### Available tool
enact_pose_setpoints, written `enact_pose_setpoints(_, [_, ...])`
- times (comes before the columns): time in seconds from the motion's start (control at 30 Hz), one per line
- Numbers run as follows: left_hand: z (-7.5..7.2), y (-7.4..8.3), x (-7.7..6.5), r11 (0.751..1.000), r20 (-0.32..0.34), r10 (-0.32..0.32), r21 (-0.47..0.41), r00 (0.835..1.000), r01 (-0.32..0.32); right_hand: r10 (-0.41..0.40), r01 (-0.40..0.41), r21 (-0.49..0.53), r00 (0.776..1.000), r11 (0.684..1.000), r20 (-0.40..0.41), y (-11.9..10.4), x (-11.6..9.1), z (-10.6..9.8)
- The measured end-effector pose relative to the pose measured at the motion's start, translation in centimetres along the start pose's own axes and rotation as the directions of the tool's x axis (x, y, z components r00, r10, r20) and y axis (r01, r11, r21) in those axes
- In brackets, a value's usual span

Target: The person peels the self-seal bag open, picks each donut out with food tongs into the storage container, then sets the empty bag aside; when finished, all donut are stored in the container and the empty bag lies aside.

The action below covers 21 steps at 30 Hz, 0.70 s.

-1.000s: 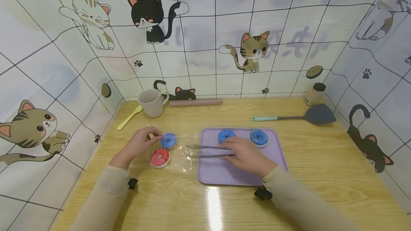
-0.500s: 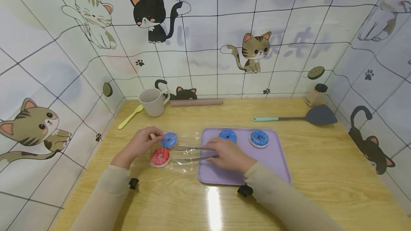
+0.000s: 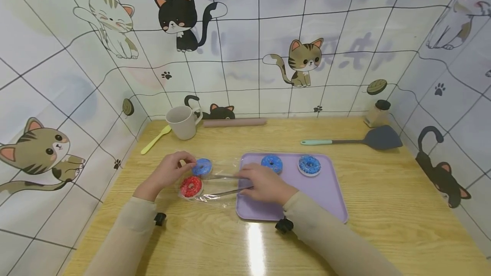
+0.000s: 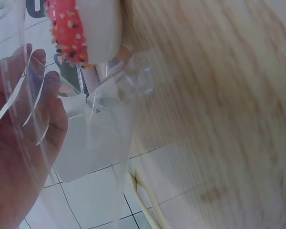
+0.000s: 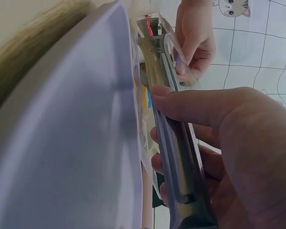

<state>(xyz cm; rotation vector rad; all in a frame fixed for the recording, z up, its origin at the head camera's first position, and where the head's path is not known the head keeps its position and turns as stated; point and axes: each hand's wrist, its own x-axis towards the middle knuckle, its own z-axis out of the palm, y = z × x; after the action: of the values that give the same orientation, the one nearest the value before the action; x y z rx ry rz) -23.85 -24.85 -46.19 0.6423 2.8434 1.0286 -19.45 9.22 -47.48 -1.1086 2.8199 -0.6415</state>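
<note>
My left hand [image 3: 170,171] pinches the edge of a clear plastic bag [image 3: 224,202] left of the tray. Inside or under its film lie a red sprinkled doughnut [image 3: 191,187] and a blue doughnut [image 3: 202,167]; the film's edges are hard to make out. Metal tongs [image 3: 226,192] are in my right hand [image 3: 268,184], held over the tray's left edge. Their spread tips reach into the bag and end near the red doughnut's right side; contact cannot be told. In the left wrist view, the red doughnut [image 4: 69,36] shows behind the film.
Two blue doughnuts, one left [image 3: 272,163] and one right [image 3: 309,165], sit on a purple tray [image 3: 326,191]. Behind stand a mug [image 3: 182,123], a yellow spoon [image 3: 155,140] and a rod [image 3: 235,122]. A spatula [image 3: 383,137] and a jar [image 3: 377,113] are at right.
My right hand has moved left with the tongs, from the middle of the tray to its left edge. The tong tips now reach the red doughnut. My left hand has barely moved.
</note>
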Motion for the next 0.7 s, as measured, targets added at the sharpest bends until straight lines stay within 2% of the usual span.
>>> enact_pose_setpoints(0.43, [0.01,-0.77,0.00,1.000,-0.026,0.012,0.011,1.000,-0.012,-0.010,0.010,-0.002,1.000,1.000,-0.018,-0.76,0.44,0.37])
enact_pose_setpoints(0.7, [-0.19,-0.13,-0.13,1.000,-0.011,0.012,0.021,1.000,-0.011,-0.022,0.022,0.014,0.999,1.000,-0.026,-0.58,0.16,0.36])
